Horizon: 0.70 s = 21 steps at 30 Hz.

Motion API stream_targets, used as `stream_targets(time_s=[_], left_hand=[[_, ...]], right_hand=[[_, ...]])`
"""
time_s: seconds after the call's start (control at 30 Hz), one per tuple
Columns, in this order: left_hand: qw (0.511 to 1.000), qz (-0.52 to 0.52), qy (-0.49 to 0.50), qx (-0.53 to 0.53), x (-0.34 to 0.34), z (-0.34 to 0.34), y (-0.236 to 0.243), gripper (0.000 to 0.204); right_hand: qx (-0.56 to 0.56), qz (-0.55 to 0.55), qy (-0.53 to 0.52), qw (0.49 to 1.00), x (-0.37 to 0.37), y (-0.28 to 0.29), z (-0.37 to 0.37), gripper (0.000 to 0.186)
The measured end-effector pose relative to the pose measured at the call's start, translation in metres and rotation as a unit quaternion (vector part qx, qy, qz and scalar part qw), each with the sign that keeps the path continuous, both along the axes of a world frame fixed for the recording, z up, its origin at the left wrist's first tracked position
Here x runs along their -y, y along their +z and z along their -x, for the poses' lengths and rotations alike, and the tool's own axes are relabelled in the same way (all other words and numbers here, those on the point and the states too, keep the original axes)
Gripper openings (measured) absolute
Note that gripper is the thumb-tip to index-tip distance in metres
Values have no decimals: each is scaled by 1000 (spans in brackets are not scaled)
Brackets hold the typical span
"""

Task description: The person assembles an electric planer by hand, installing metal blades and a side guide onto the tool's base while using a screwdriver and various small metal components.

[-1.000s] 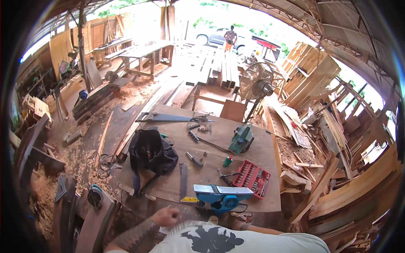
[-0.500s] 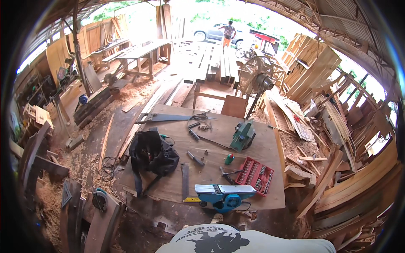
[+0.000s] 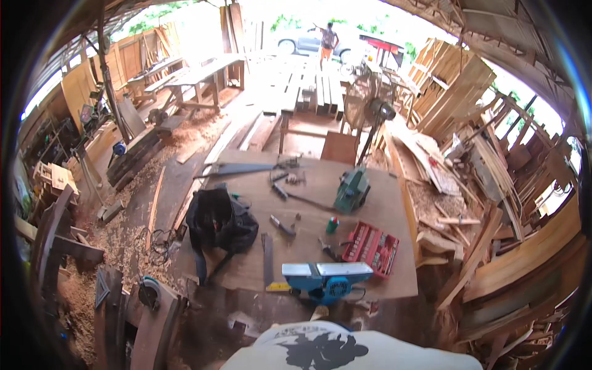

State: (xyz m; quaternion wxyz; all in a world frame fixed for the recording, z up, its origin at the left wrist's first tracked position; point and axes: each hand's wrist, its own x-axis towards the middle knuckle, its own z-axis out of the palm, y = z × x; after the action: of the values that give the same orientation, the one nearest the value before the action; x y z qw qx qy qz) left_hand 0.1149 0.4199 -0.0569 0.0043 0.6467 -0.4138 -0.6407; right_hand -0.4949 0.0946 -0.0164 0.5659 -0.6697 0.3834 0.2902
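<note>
Neither of my hands shows; only my pale printed shirt appears at the lower edge. In front of me stands a wooden table [image 3: 308, 243]. At its near edge lies a blue electric planer [image 3: 327, 282] with its flat metal sole up. A try square [image 3: 267, 262] with a yellow stock lies to its left. Behind the planer are an open red socket set case [image 3: 372, 248], a small green bottle [image 3: 333, 224] and a green power tool [image 3: 352, 190]. A black bag [image 3: 220, 222] slumps at the left, a handsaw [image 3: 240, 168] beyond it.
A pedestal fan [image 3: 372, 110] stands past the table. Stacked boards [image 3: 453, 86] and planks crowd the right side. At the lower left, a circular saw [image 3: 149, 292] rests on curved timber. Wood shavings cover the floor at left. A person [image 3: 328, 43] stands far off by a vehicle.
The whole view has shifted slightly, with the table contents a little higher in the picture. The distant person has raised an arm. The things on the table keep their places.
</note>
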Motion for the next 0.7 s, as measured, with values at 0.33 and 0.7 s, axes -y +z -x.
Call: stream_targets(time_s=[0.33,0.7], left_hand=[[755,578,-294,-99,180,83,239,25],[845,534,-17,14,246,78,213,22]], right_hand=[[193,143,234,942,11,175,-192,26],[238,336,170,895,40,181,-207,25]])
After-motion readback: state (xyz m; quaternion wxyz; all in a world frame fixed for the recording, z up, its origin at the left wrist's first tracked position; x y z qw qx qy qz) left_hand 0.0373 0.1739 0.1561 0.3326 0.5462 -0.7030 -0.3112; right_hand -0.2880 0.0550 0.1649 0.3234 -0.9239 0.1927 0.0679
